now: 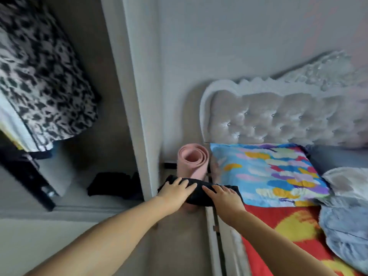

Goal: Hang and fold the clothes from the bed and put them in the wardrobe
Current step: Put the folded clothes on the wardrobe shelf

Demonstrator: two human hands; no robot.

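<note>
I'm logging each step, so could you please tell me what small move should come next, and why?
Probably carry the folded black garment left toward the open wardrobe. Both hands, left hand and right hand, already hold it folded beside the bed, and dark folded clothes already lie on the wardrobe floor.

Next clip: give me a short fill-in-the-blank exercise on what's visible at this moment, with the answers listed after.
1. Both hands, left hand and right hand, hold a folded garment whose colour is ____.
2. The rolled mat standing between wardrobe and bed is ____ in colour.
3. The garment hanging in the wardrobe has a ____ print.
4. The headboard is tufted and ____ in colour.

Answers: black; pink; leopard; grey
</note>
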